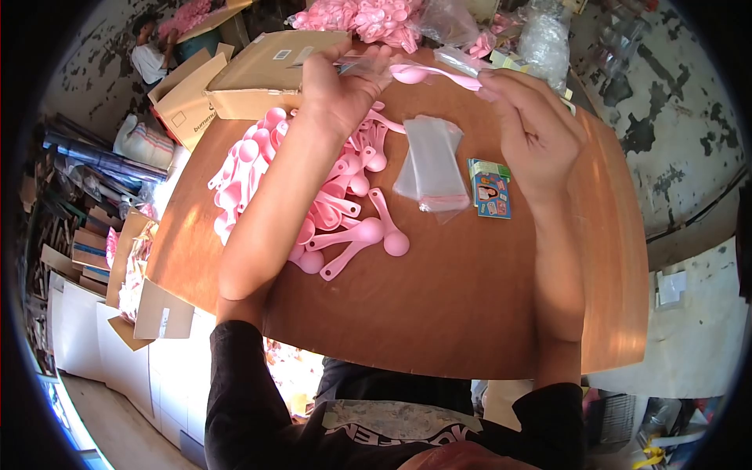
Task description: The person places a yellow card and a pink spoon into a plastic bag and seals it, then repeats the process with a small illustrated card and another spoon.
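Note:
My right hand (540, 129) pinches the handle end of a pink plastic spoon (410, 74), held up over the far part of the table. The spoon's round bowl points left, towards my left hand (341, 90). My left fingers are closed on a clear plastic bag (362, 67), partly hidden by the hand; something bluish shows through it. Below my hands a stack of clear plastic bags (431, 160) lies on the table, with small printed blue cards (491, 196) beside it. A heap of pink spoons (248, 153) spreads beneath and around my left forearm.
A closed cardboard box (258, 74) stands at the table's far left, next to an open carton (188, 106). More bagged pink items (368, 19) lie beyond the far edge of the brown table (439, 313). Another person (149, 55) is at the far left.

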A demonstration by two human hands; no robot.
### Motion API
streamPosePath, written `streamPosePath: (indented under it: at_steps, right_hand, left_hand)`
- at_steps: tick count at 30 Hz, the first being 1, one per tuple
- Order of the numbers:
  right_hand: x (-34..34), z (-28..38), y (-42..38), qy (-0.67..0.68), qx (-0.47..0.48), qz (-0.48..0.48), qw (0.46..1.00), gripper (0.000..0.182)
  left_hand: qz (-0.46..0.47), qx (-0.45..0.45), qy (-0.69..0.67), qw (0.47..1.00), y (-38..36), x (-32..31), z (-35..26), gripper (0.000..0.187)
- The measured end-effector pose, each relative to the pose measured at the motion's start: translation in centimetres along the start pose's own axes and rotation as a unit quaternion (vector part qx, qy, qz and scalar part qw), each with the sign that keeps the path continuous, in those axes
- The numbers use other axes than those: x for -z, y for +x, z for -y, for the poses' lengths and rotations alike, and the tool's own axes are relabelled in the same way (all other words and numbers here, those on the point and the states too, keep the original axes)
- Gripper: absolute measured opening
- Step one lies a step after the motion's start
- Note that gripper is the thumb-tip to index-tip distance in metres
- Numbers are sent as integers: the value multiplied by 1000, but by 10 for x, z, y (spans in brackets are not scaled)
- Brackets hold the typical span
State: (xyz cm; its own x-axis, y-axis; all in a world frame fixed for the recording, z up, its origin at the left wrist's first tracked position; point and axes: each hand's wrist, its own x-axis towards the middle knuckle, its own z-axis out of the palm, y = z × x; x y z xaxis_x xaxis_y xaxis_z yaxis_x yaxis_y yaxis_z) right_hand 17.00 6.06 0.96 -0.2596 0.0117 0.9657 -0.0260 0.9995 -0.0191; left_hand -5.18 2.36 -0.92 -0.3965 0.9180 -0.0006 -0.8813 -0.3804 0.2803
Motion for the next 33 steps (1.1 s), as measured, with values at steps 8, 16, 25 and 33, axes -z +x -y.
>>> streamPosePath:
  at_steps: [8, 16, 25, 33]
  right_hand:
    - [-11, 7, -10, -64, 35, -3, 997, 18]
    - [-14, -2, -12, -47, 62, 13, 997, 23]
    - [-11, -2, -10, -36, 102, 67, 992, 21]
    - [-14, -4, -9, -39, 112, 23, 993, 21]
  left_hand:
    - [12, 11, 99, 995, -10, -1, 20, 33]
    - [17, 55, 121, 991, -23, -8, 30, 33]
    - [25, -2, 98, 995, -15, -4, 23, 32]
    - [36, 8, 118, 992, -23, -9, 32, 37]
